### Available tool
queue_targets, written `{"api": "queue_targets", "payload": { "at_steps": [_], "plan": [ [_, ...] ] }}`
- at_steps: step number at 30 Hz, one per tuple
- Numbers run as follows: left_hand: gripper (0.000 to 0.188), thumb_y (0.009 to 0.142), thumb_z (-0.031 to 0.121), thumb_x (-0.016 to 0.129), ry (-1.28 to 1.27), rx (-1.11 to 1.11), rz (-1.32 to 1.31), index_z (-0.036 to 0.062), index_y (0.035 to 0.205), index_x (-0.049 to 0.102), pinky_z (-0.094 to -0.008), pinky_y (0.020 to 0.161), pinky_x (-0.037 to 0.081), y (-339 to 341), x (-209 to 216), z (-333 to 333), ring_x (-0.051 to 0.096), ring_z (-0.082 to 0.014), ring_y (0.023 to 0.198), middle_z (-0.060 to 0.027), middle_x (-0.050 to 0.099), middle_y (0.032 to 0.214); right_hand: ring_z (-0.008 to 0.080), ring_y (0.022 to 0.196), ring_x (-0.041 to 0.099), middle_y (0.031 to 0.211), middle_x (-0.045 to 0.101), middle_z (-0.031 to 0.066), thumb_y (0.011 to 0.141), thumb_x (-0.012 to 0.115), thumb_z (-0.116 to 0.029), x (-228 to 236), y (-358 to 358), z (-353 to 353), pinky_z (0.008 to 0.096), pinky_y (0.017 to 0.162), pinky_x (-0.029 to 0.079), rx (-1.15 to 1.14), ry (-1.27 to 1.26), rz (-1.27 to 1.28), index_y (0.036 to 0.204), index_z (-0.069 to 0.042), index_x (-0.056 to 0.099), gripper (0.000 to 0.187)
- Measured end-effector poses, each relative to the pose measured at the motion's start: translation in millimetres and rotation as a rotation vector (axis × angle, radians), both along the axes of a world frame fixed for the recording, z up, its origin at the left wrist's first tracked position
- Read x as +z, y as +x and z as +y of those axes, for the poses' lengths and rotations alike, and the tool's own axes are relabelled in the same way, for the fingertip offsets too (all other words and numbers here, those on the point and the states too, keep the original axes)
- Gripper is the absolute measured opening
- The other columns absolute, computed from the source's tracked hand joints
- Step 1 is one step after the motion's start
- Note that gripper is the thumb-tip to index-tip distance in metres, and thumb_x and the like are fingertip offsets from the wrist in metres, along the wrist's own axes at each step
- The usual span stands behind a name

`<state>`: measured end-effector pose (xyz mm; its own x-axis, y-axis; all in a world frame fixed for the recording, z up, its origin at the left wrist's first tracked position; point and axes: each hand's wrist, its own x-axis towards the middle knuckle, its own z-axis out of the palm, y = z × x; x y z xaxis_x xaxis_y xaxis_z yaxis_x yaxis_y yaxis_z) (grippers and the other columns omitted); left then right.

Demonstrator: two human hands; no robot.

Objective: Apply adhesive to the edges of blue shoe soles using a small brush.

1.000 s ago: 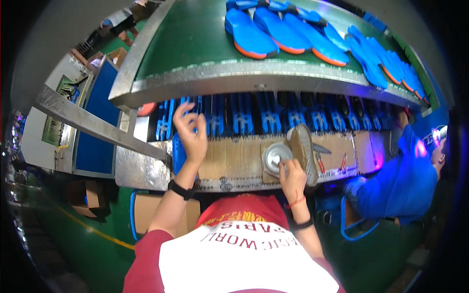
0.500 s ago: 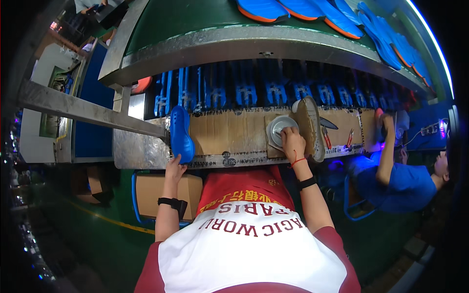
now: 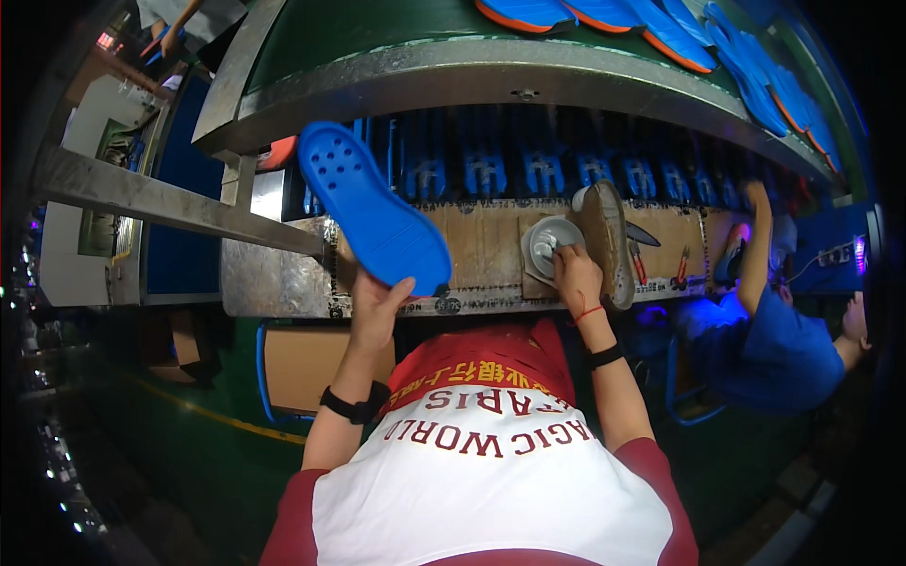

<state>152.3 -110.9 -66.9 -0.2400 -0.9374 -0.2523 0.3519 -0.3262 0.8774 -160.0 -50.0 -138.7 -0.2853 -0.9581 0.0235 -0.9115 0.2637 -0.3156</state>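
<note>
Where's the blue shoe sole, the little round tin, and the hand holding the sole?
blue shoe sole (image 3: 373,212), head view, middle of its flat face
round tin (image 3: 550,243), head view, its rim
left hand (image 3: 376,307), head view, back of the hand

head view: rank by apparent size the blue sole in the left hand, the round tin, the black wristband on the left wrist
1. blue sole, by far the largest, though raised nearer the camera.
2. round tin under the right hand.
3. black wristband on the left hand's wrist, smallest, close to the tin.

Head-worn fisheye looks steeply down, seemingly close, at the workbench (image 3: 283,274).
</note>
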Motion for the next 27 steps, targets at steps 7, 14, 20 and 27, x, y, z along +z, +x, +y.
{"api": "queue_targets", "payload": {
  "at_steps": [7, 14, 20, 27],
  "plan": [
    [0.044, 0.083, -0.009, 0.060, -0.333, 0.079, -0.132, -0.0008, 0.122, 0.040, -0.0294, 0.084, 0.053, -57, 25, -4, 0.057, -0.0171, 0.105, -0.0126, 0.054, 0.117, 0.0263, 0.064, 0.061, 0.090, 0.065, 0.0111, 0.081, 0.066, -0.006, 96, 21, 1, 0.0349, 0.056, 0.046, 0.020, -0.399, -0.339, 0.088, -0.002, 0.064, 0.007],
    [0.036, 0.083, -0.002, 0.063, -0.390, 0.098, -0.258, -0.0039, 0.115, 0.047, -0.0285, 0.075, 0.055, -74, 39, 0, 0.065, -0.0180, 0.086, -0.0138, 0.064, 0.098, 0.0162, 0.058, 0.058, 0.090, 0.064, 0.0106, 0.078, 0.068, 0.002, 151, 68, -1, 0.0246, 0.050, 0.043, 0.184, -0.534, -0.552, 0.089, -0.001, 0.065, 0.012],
    [0.045, 0.082, 0.002, 0.065, -0.502, 0.079, -0.426, -0.0071, 0.122, 0.046, -0.0299, 0.073, 0.055, -73, 37, 1, 0.068, -0.0198, 0.083, -0.0172, 0.067, 0.092, 0.0255, 0.062, 0.063, 0.088, 0.063, 0.0113, 0.075, 0.070, 0.001, 153, 78, -10, 0.0302, 0.054, 0.050, 0.276, -0.540, -0.290, 0.087, -0.002, 0.065, 0.013],
    [0.049, 0.083, 0.003, 0.064, -0.529, 0.078, -0.468, -0.0073, 0.126, 0.044, -0.0307, 0.072, 0.055, -71, 36, 2, 0.069, -0.0217, 0.082, -0.0178, 0.067, 0.091, 0.0275, 0.066, 0.065, 0.088, 0.065, 0.0120, 0.076, 0.069, 0.000, 153, 85, -11, 0.0309, 0.056, 0.052, 0.255, -0.484, -0.369, 0.087, -0.002, 0.065, 0.012]
  ]
}}
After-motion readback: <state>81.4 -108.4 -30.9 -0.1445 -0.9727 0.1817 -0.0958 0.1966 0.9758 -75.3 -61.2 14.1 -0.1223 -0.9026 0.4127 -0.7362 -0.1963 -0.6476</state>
